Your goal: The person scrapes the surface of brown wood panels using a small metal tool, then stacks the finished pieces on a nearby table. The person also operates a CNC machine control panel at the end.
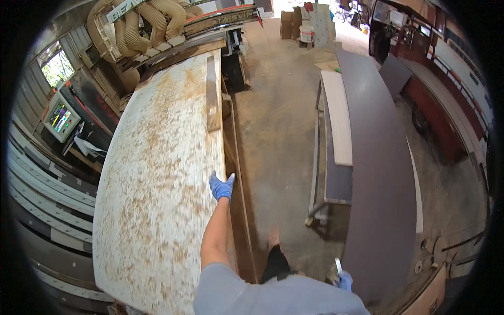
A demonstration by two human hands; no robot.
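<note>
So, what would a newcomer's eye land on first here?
Probably the big white board mottled with brown, filling much of the left half, with the blue-gloved left hand at its right edge. Next might come the long dark panel on the right and the ribbed hoses at the upper left.

Left hand (pixel 222 188), blue-gloved — arm (pixel 215 239) extended toward twelve o'clock, thumb (pixel 231 178) spread from fingers (pixel 213 178); right hand (pixel 345 281), likewise gloved — low at five o'clock, partly hidden.

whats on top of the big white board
On the white board: brown patches, a narrow strip near its right edge, and the blue-gloved left hand at that edge. The surface beneath the strip is covered.
</note>
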